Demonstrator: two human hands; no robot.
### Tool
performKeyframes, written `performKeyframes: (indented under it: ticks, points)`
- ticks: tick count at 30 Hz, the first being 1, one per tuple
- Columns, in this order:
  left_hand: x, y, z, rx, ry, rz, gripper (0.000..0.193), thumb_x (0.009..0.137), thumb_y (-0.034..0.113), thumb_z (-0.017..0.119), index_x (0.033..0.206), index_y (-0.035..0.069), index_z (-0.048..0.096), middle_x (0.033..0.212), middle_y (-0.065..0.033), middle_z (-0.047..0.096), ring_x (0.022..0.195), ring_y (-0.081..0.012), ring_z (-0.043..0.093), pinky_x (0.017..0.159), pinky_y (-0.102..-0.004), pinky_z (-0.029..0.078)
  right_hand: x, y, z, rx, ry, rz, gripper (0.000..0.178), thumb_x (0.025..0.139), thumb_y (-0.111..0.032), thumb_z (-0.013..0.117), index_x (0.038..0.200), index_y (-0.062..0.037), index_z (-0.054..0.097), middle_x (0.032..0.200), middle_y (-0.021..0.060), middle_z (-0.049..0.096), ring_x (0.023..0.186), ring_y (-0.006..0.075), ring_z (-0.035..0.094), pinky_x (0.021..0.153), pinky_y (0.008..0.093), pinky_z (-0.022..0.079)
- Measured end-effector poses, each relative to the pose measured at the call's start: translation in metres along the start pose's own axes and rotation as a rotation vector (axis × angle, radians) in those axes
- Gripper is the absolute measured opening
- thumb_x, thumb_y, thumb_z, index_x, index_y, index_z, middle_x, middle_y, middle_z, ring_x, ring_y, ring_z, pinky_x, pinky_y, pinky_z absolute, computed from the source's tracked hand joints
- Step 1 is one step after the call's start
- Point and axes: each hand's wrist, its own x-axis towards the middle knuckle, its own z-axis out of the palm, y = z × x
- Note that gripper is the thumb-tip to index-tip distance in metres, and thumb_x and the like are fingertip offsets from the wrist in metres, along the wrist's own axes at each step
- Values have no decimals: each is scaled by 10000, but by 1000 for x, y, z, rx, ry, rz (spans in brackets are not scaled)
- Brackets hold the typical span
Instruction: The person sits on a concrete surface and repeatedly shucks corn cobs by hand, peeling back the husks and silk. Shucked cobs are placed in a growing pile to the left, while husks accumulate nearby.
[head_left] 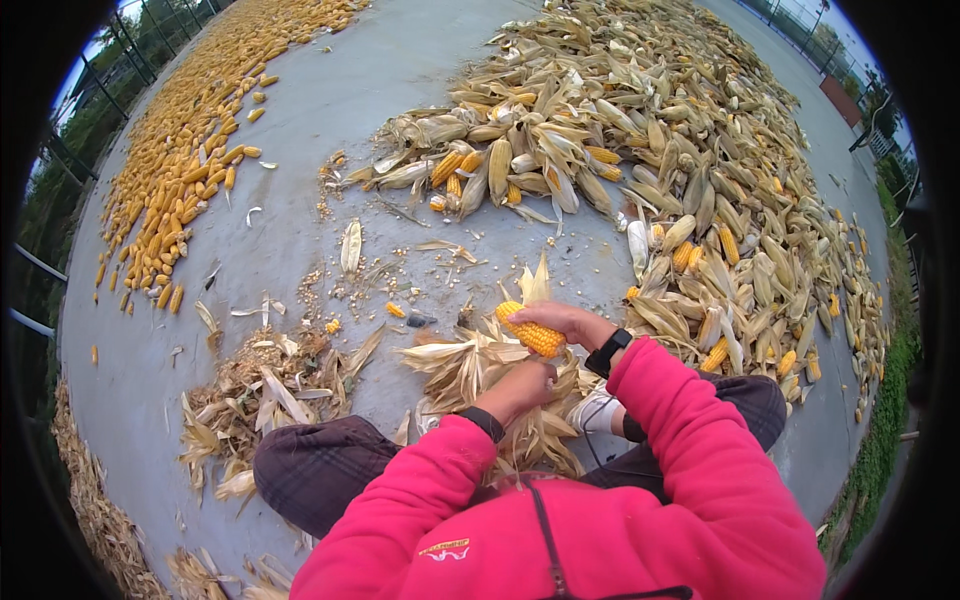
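Note:
My right hand is wrapped round an ear of corn with bare yellow kernels, held tilted above my lap. A pale strip of husk stands up just beyond it. Right below the ear, my left hand is closed in a fist, back uppermost. Whatever its fingers may grip is hidden. Loose dry corn husks lie heaped under and around both hands, between my bent legs.
A big pile of unhusked corn spreads from ahead to my right. Husked yellow ears cover the ground at far left. Torn husks lie beside my left knee. Scattered kernels, a corn piece and a dark stone-like lump dot the concrete.

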Motion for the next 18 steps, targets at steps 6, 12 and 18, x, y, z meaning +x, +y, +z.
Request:
performKeyframes:
  ticks: [6,12,18]
  points:
    - [-21,-63,-5,122,385,-257,851,690,551,881,1270,1,588,1313,-275,618,1192,-437,618,989,-459,513,53,75,-59,918,739,-99,427,972,-297,642,1252,5,528,1107,191,661,861,308,722,715,452,628]
    - [-6,-143,-36,-142,405,-609,815,727,517,860,1210,-90,611,1163,-318,683,1102,-435,670,931,-474,539,151,-140,62,619,-492,-697,884,936,-421,748,1619,-178,243,1547,115,428,1408,284,441,1050,519,475]
    - [31,-221,-64,-136,335,-737,763,722,543,848,1091,-99,663,1066,-317,707,1040,-446,693,897,-475,549,233,-223,56,26,35,-564,827,868,-321,808,1543,-31,429,1502,162,529,1314,242,561,1025,393,502]
